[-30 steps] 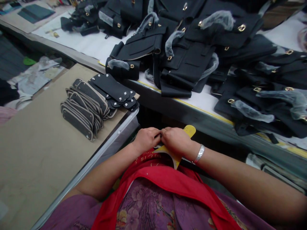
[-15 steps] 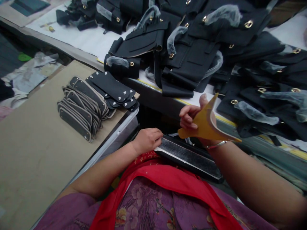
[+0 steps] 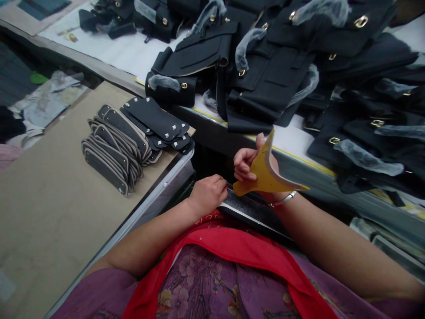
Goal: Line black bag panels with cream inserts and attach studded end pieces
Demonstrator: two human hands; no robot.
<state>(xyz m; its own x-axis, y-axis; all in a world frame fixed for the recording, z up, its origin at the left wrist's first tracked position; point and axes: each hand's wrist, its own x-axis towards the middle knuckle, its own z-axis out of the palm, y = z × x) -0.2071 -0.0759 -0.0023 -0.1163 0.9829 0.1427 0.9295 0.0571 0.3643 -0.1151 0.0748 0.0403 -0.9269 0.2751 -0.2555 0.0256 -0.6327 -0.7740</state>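
Observation:
My right hand (image 3: 245,165) grips a curved yellow piece (image 3: 262,175) with a pale inner edge and pointed ends; the thumb points upward behind it. At my waist, my left hand (image 3: 210,192) has its fingers curled over the end of a long black panel (image 3: 244,204) with a white strip along its near edge. The yellow piece hangs just above this panel and covers part of it. Its lower left tip lies close to my left fingers. My left fingertips are partly hidden.
On the board (image 3: 40,212) at left lie a stack of grey-edged dark pieces (image 3: 111,150) and several black pieces (image 3: 154,117) with small white marks. Across the far table spread several black bags (image 3: 265,71) with gold fittings and plastic-wrapped handles (image 3: 368,157).
My right hand has moved left with the yellow piece, closer to my left hand. My left hand stays at the end of the black panel. The view has shifted slightly.

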